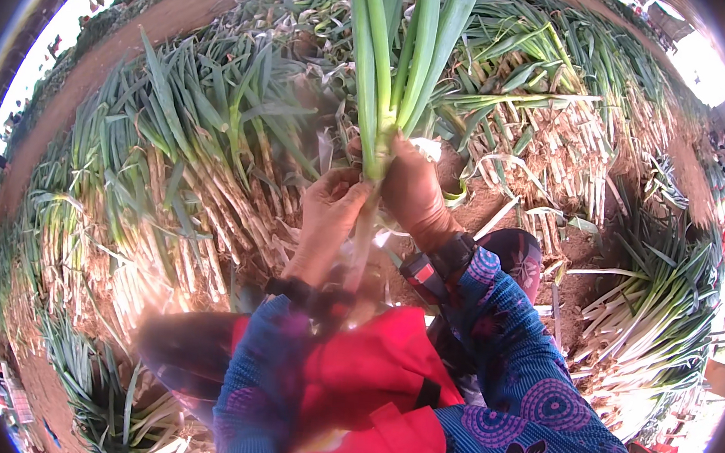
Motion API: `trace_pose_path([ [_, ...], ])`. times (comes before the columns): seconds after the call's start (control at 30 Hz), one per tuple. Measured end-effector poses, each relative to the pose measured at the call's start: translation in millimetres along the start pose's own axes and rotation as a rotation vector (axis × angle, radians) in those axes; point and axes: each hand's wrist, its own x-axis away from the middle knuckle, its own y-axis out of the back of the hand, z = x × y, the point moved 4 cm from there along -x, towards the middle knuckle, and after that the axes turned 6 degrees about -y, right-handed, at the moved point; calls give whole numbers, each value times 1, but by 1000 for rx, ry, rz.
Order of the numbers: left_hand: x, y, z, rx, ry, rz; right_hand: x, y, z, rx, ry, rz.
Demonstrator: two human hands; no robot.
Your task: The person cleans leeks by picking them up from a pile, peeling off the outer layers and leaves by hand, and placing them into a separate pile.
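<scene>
A large green onion stands upright in front of me, its broad green leaves fanning toward the top of the view. My right hand is closed around it where the leaves join the stalk. Just below and to the left, my left hand pinches the stalk between thumb and fingers. The pale lower stalk runs down between my forearms toward my lap, where it looks blurred. Loose peeled leaf pieces lie behind my right hand.
Unpeeled green onions with dirty roots are heaped in rows at left, and more lie at far right. Cleaner, white-stalked onions are piled at right. Another pile lies at lower left. A red apron covers my lap.
</scene>
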Motion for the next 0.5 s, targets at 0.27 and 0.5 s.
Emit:
trace_pose_path([
  [0.27, 5, 1, 4, -347, -191, -131, 12, -1, 5, 193, 14, -64],
  [0.5, 10, -4, 22, -128, -146, -215, 1, 1, 8, -153, 42, -150],
])
